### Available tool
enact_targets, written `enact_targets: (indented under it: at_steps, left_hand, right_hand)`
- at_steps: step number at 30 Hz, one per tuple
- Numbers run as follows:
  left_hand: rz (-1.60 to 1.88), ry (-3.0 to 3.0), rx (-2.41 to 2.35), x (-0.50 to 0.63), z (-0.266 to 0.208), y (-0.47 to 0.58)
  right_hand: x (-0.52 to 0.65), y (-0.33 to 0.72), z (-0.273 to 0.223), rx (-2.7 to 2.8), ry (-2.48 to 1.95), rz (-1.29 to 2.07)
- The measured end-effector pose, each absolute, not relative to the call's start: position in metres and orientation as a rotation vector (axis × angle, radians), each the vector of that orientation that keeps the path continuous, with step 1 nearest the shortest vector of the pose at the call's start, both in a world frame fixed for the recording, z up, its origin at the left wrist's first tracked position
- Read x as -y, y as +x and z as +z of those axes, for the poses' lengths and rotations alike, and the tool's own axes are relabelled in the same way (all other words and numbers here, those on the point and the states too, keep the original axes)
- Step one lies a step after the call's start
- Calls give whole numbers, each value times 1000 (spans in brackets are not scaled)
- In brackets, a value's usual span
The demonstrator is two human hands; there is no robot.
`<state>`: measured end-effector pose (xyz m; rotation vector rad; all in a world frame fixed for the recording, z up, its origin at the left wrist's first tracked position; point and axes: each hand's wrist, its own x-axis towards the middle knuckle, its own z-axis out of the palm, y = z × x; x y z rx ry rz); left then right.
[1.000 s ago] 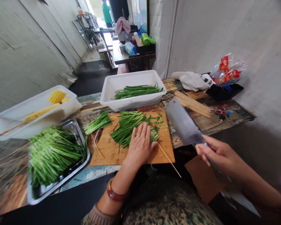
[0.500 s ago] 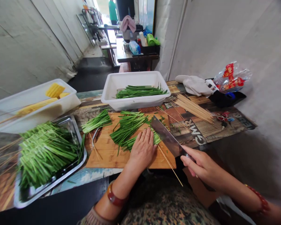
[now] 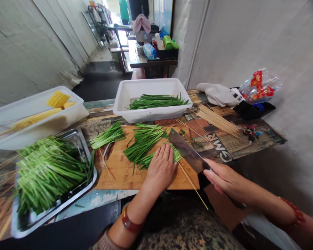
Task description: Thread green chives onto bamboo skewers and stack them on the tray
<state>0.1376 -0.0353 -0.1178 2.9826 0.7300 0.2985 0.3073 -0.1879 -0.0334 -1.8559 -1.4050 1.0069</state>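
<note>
My left hand (image 3: 162,166) lies flat, fingers stretched out, on a bundle of cut garlic chives (image 3: 149,160) on the wooden cutting board (image 3: 125,178). A bamboo skewer (image 3: 190,180) sticks out from under this bundle towards me, past the board's near edge. In my right hand (image 3: 221,177) is the handle of a cleaver (image 3: 185,149), its wide blade slanting over the right side of the board beside the bundle's cut ends. More loose chives (image 3: 143,140) lie just beyond my left hand. A smaller bunch (image 3: 108,135) rests across the board's left edge.
A metal tray (image 3: 79,139) at left holds skewered chives. Behind it, a white tub (image 3: 75,116) contains yellow food pieces. Another white tub (image 3: 151,116) with chives stands beyond the board. Loose skewers (image 3: 219,121), a cap (image 3: 219,95) and a plastic bag (image 3: 261,85) lie right.
The view has shifted slightly. My left hand still lies flat on the chives, and the cleaver stays at nearly the same spot beside them.
</note>
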Motion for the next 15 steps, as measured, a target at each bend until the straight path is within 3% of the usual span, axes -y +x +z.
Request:
enact_targets:
  at_steps: [9, 15]
  left_hand:
    - [193, 2987, -727, 34, -116, 144]
    - [173, 3050, -759, 33, -111, 145]
  right_hand:
    - [174, 300, -56, 1419, -1899, 843]
    - [185, 301, -46, 1360, -1867, 863]
